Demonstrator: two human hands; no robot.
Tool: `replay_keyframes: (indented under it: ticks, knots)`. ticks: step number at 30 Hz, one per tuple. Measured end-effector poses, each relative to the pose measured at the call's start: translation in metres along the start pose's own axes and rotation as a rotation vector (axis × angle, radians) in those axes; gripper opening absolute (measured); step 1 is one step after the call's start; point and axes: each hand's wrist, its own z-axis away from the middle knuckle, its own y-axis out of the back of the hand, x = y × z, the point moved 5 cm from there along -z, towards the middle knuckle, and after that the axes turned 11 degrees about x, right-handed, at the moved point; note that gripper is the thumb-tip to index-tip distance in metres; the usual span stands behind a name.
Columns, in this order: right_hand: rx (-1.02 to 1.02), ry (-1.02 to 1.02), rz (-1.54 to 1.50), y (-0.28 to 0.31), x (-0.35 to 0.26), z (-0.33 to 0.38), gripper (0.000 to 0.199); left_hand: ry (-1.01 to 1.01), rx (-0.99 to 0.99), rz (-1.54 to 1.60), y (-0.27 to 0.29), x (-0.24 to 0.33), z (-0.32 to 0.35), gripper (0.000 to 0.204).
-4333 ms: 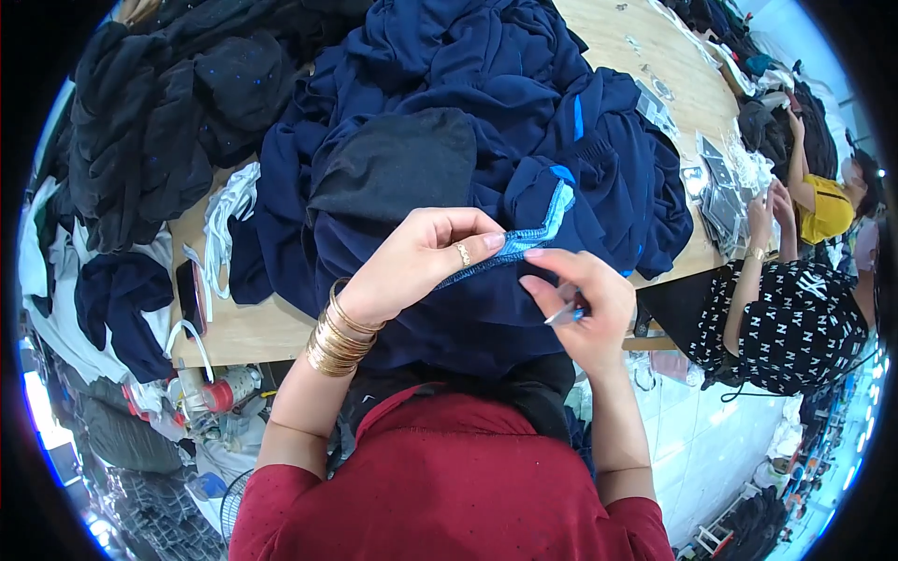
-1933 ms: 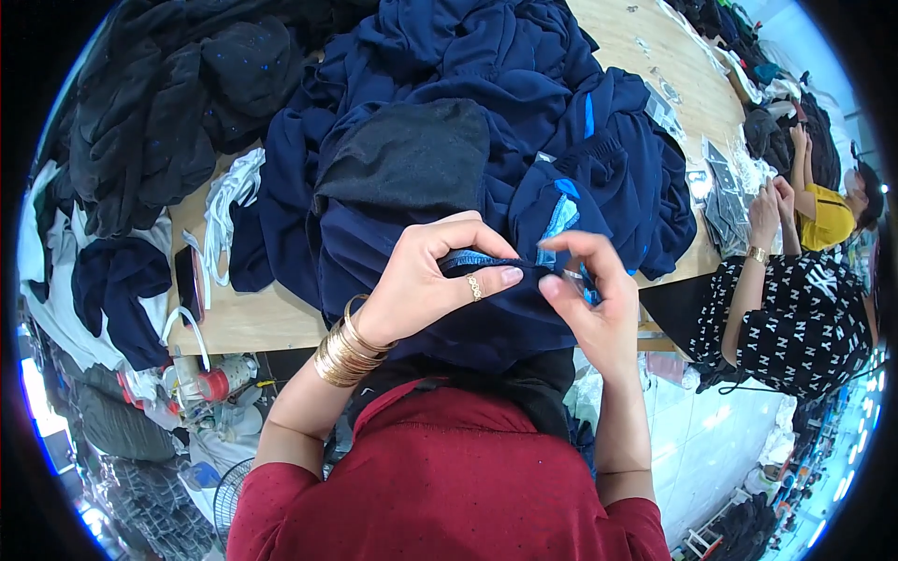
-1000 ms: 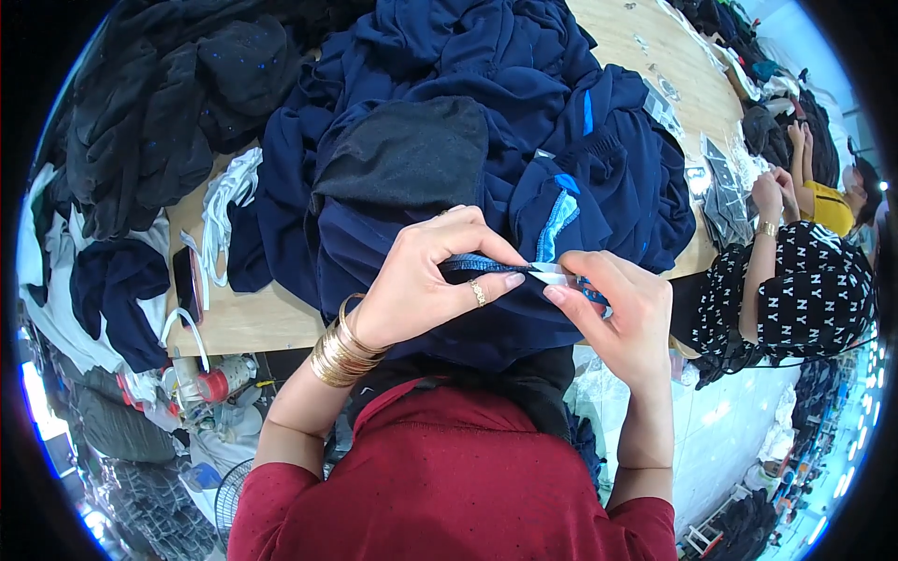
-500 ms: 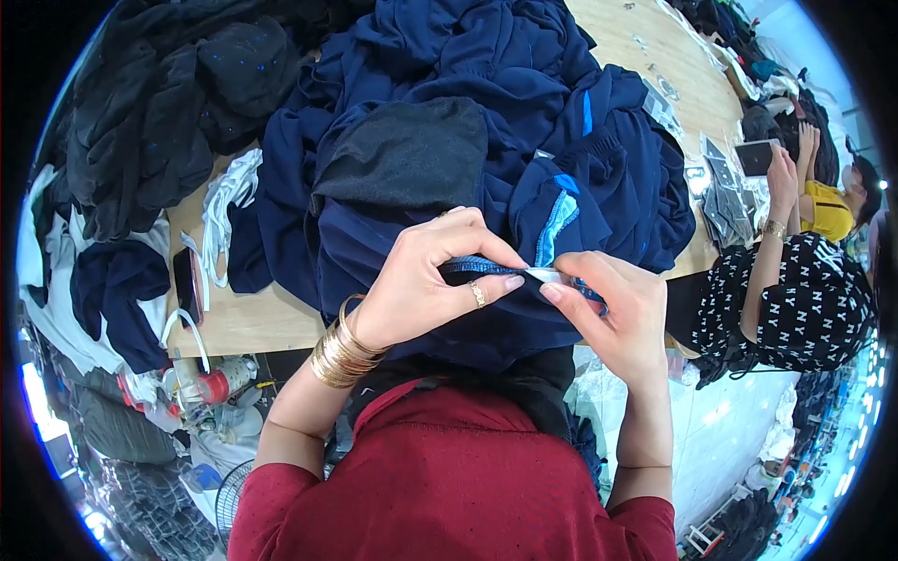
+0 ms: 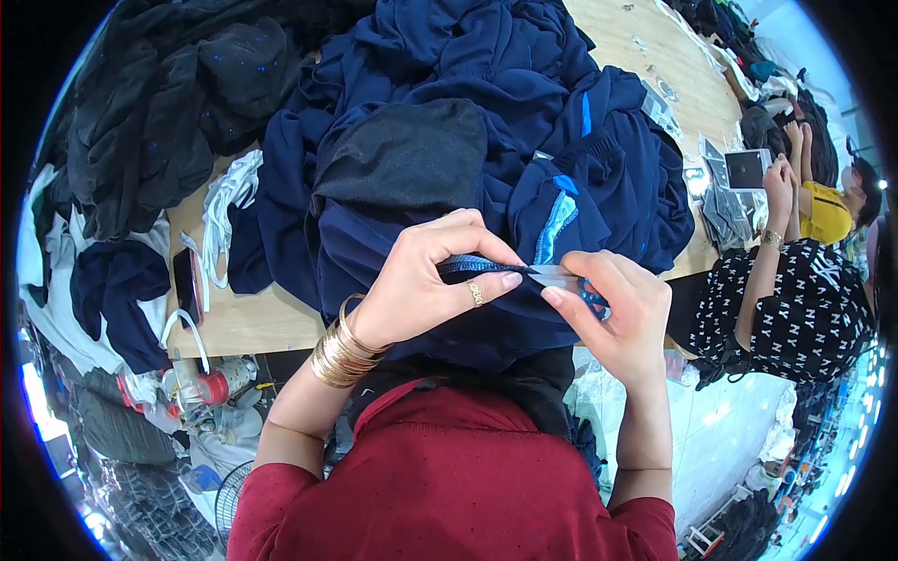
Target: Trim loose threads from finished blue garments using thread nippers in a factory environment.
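Over the near edge of the table, my left hand [image 5: 426, 276] pinches the stitched seam edge [image 5: 463, 266] of a navy garment [image 5: 440, 323] between thumb and forefinger. Close against it, my right hand [image 5: 622, 313] closes around thread snips [image 5: 556, 275] with pale metal blades and a blue handle, mostly covered by the fingers. The blade tips meet the fabric beside my left thumb. Just beyond lies a navy piece with a bright blue strip [image 5: 558, 229]. A black folded cloth [image 5: 407, 154] rests on the navy heap [image 5: 458, 56].
Dark garments [image 5: 187, 103] are piled at the far left. White straps [image 5: 231, 210] and a phone [image 5: 187, 290] lie nearer on the wooden table [image 5: 253, 327]. On the right, a co-worker in a patterned black top [image 5: 804, 309] holds a dark flat piece [image 5: 746, 170]; someone in yellow [image 5: 826, 213] sits beyond.
The snips' blades have spread apart into a V at the seam, and my right hand has shifted slightly. On the right, the co-worker has moved the dark flat piece.
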Motion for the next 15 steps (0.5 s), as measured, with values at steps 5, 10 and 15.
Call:
replay_keyframes:
  ticks: [5,10,15]
  knots:
    - [0.047,0.098,0.074,0.0011,-0.0077,-0.0015,0.022,0.007,-0.006,0.000,0.0001,0.0014,0.0001,0.013]
    - [0.107,0.161,0.182,0.0017,-0.0098,0.0017,0.024,0.049,0.007,0.028,-0.0002,-0.0011,0.0023,0.013]
    - [0.125,0.145,0.180,0.0002,-0.0104,0.0051,0.024,0.070,0.024,0.041,0.0006,-0.0020,0.0040,0.013]
